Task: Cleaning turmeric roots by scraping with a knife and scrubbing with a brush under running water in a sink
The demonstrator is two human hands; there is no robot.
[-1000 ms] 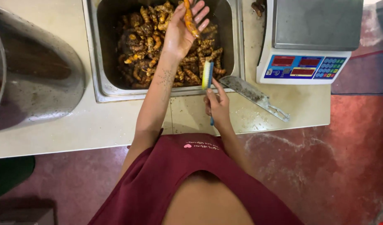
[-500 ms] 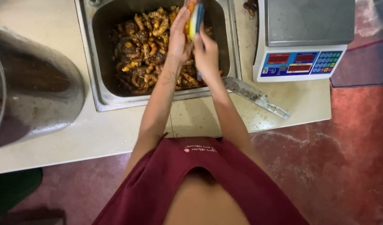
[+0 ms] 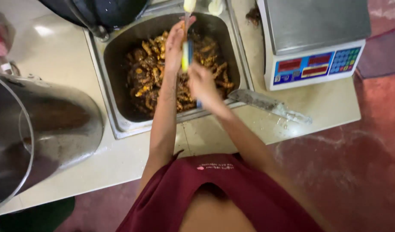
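Turmeric roots (image 3: 176,75), knobbly and orange-brown with dark soil on them, lie heaped in the steel sink (image 3: 120,56) set into the pale worktop (image 3: 60,64). One root piece (image 3: 183,26) is raised above the heap, over the far half of the sink. The left hand (image 3: 175,45) holds it, fingers (image 3: 180,32) closed along its length. The right hand (image 3: 202,83) hovers nearer the front rim of the sink, its fingers curled shut around a yellow and blue peeler (image 3: 186,56) that stands upright against the raised root. A digital scale (image 3: 315,41) sits right of the sink, and a long knife (image 3: 272,105) lies on the worktop just beside the sink's front right corner. A large steel pot (image 3: 51,129) lies on its side left of the sink.
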